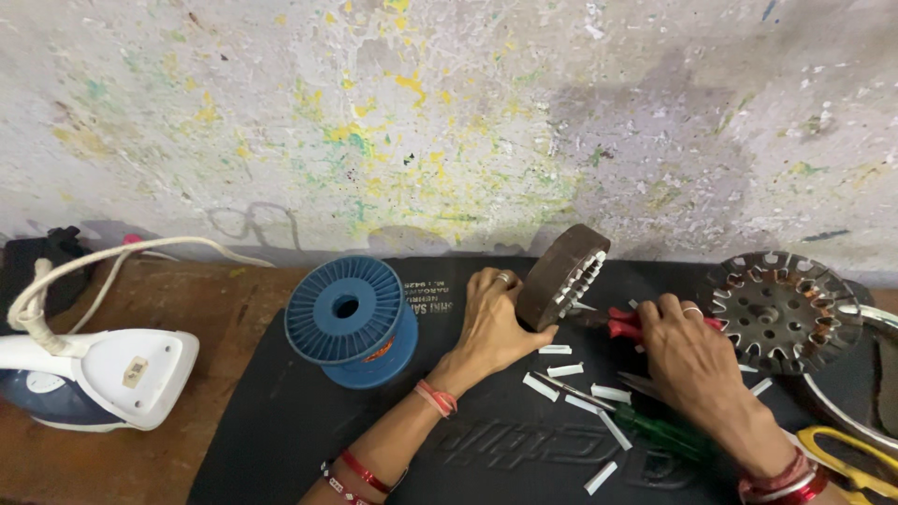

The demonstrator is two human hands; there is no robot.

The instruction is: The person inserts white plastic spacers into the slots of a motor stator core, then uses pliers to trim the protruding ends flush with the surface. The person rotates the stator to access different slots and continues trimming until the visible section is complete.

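The left hand has its grip closed around the lower edge of a dark round stator core, thumb on the near face and fingers curled behind, holding it tilted up on its rim above the black mat. White paper liners show in the slots along the core's edge. The right hand rests palm down just to the right of the core, its fingers bent over the red handles of a pair of pliers; whether this grip actually clamps the handles cannot be told, since the fingers hide them.

Short white paper strips lie scattered on the mat between and below the two hands. A green-handled screwdriver lies under the right wrist, its shaft pointing toward the strips. A blue plastic spool stands on the mat to the left of the left hand. To the right, a second slotted stator leans against a metal ring, and yellow-handled scissors lie at the lower right corner. A white and blue clothes iron sits on the wooden worktop at far left, its cord looping behind it.
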